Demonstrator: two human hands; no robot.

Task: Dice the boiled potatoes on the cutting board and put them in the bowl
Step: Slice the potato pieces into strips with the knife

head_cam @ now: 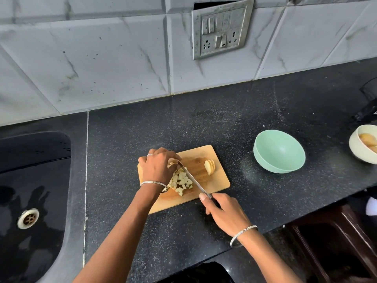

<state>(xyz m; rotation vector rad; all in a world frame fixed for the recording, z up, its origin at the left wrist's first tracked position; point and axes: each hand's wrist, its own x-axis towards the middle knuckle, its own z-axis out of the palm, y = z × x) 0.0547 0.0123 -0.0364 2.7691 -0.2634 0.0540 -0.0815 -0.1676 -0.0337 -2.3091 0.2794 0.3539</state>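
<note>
A wooden cutting board (pixel 214 180) lies on the black counter. A heap of diced potato (pixel 180 180) sits on its left half, and a few potato slices (pixel 210 166) lean together near its far right. My left hand (pixel 158 166) arches over the heap, fingertips curled down on the potato by the blade. My right hand (pixel 222 209) grips the handle of a knife (pixel 191 178), whose blade runs along the right side of the dice. An empty mint-green bowl (pixel 263 158) stands to the right of the board.
A cream bowl (pixel 355 148) holding whole boiled potatoes sits at the right edge. A black sink (pixel 30 180) with a metal drain lies to the left. The tiled wall with a switch panel (pixel 222 27) rises behind. The counter's front edge drops off at lower right.
</note>
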